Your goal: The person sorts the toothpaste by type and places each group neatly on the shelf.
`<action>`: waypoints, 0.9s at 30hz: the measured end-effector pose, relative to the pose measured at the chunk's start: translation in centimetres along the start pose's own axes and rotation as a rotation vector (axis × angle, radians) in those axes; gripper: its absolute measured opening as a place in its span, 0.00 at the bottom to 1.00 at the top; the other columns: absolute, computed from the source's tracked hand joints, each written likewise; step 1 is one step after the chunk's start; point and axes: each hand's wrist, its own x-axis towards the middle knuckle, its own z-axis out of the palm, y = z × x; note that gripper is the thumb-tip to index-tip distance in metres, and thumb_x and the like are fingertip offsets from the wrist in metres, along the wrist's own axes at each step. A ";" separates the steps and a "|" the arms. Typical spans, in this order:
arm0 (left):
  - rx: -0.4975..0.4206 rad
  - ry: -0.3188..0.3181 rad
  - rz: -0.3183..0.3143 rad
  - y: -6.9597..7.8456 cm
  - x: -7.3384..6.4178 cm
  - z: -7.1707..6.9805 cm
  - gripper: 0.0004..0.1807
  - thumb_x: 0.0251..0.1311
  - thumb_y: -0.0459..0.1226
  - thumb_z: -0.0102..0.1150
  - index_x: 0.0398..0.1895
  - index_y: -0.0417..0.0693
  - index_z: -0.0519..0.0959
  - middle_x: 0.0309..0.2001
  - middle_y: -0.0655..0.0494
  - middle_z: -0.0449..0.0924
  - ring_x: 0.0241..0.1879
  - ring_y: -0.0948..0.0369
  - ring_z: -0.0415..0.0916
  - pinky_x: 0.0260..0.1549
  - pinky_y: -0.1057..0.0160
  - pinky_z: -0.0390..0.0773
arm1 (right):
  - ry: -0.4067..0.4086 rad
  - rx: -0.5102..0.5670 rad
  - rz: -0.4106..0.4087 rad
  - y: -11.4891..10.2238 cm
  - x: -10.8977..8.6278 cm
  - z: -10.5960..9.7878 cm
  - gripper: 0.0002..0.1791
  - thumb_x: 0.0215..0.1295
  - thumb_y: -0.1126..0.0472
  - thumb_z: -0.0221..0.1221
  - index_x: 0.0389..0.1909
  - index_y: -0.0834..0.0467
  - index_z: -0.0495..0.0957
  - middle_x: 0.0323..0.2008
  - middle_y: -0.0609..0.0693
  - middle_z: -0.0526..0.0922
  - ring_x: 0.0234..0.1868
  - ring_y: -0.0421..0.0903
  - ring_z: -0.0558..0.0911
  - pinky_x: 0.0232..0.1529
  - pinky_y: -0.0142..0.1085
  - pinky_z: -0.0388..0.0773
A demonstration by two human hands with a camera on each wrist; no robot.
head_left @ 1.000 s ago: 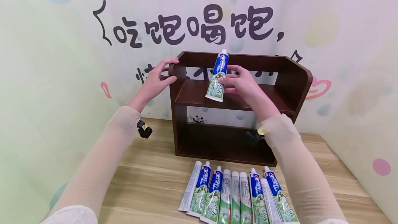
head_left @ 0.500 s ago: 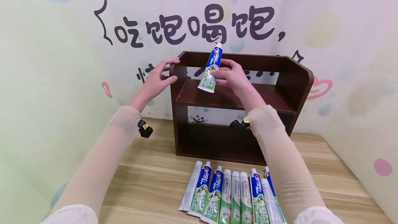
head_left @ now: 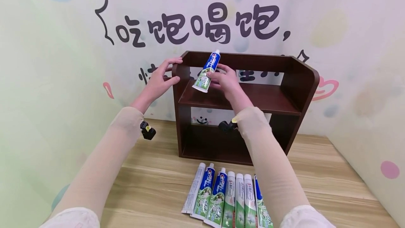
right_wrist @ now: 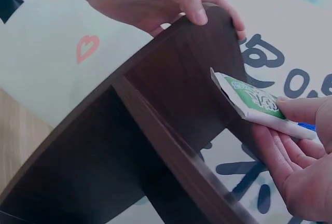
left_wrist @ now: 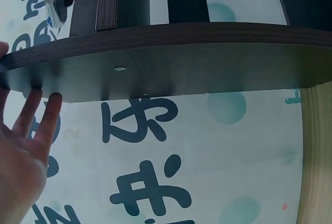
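In the head view a blue, white and green toothpaste tube (head_left: 207, 71) tilts over the left part of the upper board, cap end up. My right hand (head_left: 224, 82) holds it, the thumb on its printed face and the fingers behind, as the right wrist view also shows. The dark brown wooden shelf (head_left: 243, 96) stands on the table against the wall. At its upper left corner my left hand (head_left: 159, 82) grips the side panel (right_wrist: 187, 58), with the thumb at the edge. The left wrist view shows fingers (left_wrist: 49, 117) against the panel's outer face.
Several toothpaste tubes (head_left: 216, 200) lie in a row on the wooden table (head_left: 148, 175) before the shelf, caps toward it. My right forearm (head_left: 272, 161) covers the row's right end. Behind the shelf stands a patterned wall (head_left: 142, 2) with dark lettering.
My right hand has carried the toothpaste tube leftward, first up a little and then down, tilting it more. The left hand has stayed at the shelf's corner.
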 end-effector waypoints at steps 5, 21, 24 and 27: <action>0.002 -0.003 0.013 0.0 0.0 0.0 0.27 0.64 0.29 0.53 0.67 0.41 0.66 0.75 0.47 0.60 0.68 0.40 0.66 0.60 0.41 0.74 | -0.003 0.015 0.017 0.9 0.3 0.9 0.39 0.64 0.64 0.63 0.74 0.51 0.60 0.63 0.58 0.76 0.58 0.54 0.82 0.56 0.41 0.81; 0.002 0.000 0.003 0.1 0.0 0.0 0.27 0.64 0.29 0.53 0.67 0.42 0.67 0.75 0.48 0.60 0.68 0.40 0.66 0.61 0.41 0.73 | -0.114 -0.093 0.027 2.6 0.5 2.7 0.46 0.61 0.66 0.65 0.77 0.47 0.52 0.63 0.58 0.76 0.59 0.54 0.82 0.53 0.40 0.82; 0.004 0.002 -0.004 0.0 0.0 0.0 0.27 0.63 0.29 0.53 0.67 0.43 0.67 0.75 0.49 0.60 0.68 0.42 0.66 0.61 0.41 0.73 | -0.129 -0.128 -0.004 3.0 0.6 3.0 0.48 0.61 0.68 0.65 0.77 0.47 0.50 0.60 0.59 0.77 0.58 0.55 0.82 0.50 0.40 0.83; 0.008 0.006 -0.013 -0.1 0.0 0.0 0.27 0.64 0.30 0.53 0.67 0.44 0.67 0.75 0.50 0.61 0.68 0.43 0.67 0.61 0.42 0.73 | -0.149 -0.149 -0.041 3.3 0.7 3.0 0.49 0.60 0.70 0.64 0.77 0.47 0.49 0.58 0.60 0.77 0.57 0.55 0.82 0.49 0.39 0.84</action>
